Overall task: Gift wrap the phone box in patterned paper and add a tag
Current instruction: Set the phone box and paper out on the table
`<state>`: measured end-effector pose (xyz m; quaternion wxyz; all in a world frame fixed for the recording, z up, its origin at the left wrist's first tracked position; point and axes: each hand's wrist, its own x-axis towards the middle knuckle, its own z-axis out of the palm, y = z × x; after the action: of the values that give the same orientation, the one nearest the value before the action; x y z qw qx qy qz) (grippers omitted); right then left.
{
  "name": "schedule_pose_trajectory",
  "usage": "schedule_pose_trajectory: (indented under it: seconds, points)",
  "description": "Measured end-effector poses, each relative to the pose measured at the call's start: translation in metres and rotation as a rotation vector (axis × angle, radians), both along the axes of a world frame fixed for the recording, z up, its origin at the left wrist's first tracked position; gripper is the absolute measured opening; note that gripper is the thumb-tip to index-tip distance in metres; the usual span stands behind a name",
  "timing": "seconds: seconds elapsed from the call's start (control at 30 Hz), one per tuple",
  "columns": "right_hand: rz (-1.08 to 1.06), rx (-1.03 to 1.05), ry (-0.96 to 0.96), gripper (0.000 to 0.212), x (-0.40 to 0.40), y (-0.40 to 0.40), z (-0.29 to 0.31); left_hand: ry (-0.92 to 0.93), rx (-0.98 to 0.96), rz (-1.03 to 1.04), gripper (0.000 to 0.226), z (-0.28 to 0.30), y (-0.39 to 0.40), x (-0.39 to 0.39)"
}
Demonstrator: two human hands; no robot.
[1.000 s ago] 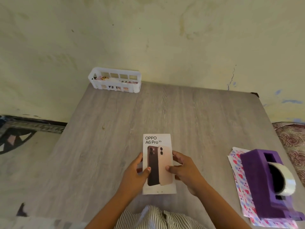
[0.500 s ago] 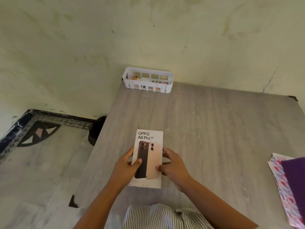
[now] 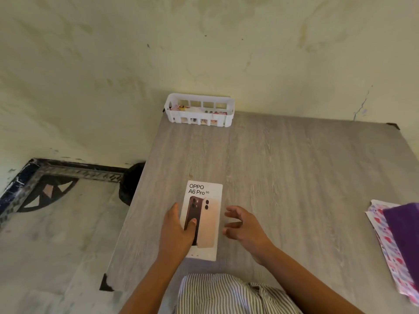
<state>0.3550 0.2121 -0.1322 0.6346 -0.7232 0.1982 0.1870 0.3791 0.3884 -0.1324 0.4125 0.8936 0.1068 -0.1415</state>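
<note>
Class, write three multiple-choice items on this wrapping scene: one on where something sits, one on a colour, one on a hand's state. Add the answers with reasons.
1. Where is the white basket?
A. at the table's far edge by the wall
B. beside the phone box
C. on the floor

2. What colour is the block on the patterned paper?
A. green
B. purple
C. white

3. What is the right hand doing?
A. gripping the phone box
B. holding tape
C. hovering open beside the box

Answers:
A, it sits against the wall.
B, the purple block shows at the right.
C, only the left hand holds the phone box.
</note>
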Motion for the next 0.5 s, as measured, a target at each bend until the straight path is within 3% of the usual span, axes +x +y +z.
schedule_pose_trajectory:
  seconds: [0.1,0.17,0.33,0.5]
  points:
    - [-0.011,-0.037,-0.035,0.046,-0.009,-0.037,0.008,-0.240,0.017,-0.020,0.061,0.014,-0.029,-0.004]
    - [-0.051,-0.050,-0.056,0.038,-0.022,-0.074,0.015,-0.353,-0.005,-0.138,0.059,0.021,-0.065,-0.007]
    - [-0.144,-0.139,-0.117,0.029,-0.050,-0.148,0.031,-0.401,-0.029,-0.553,0.058,0.013,-0.154,-0.017]
    - [-0.264,-0.428,-0.164,0.030,-0.096,-0.233,0.033,-0.366,0.008,-1.012,0.061,-0.002,-0.252,-0.045]
